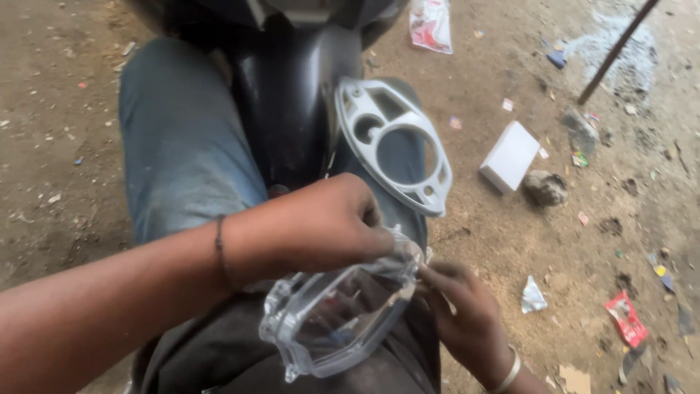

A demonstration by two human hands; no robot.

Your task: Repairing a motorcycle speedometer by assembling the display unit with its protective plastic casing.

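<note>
Bare, packed dirt ground (58,109) fills the head camera's picture, strewn with scraps of paper and wrappers: a small white box (510,155) lies beside a stone (545,187), a red wrapper (625,318) sits farther right, and a thin rod (616,51) leans in from the top corner. Close in, the person's knee in blue jeans (182,146) is bent next to a glossy black scooter panel (288,109), and a grey plastic frame (394,142) with a round hole and smaller cut-outs rests tilted against that panel. Lowest in view, over a dark cloth on the lap, is a clear plastic cover (335,317), a shallow moulded lens with thin tabs along its rim. The left hand (321,222), a thin band at its wrist, has its fingers curled together and pinched on the cover's upper edge; the right hand (467,310), wearing a metal bangle, has its fingertips closed on the right-hand corner. The cover looks light and fairly stiff, but smooth, easily scratched and likely to crack at the tabs, so the thicker rim seems the safer grip, away from the window face.
</note>
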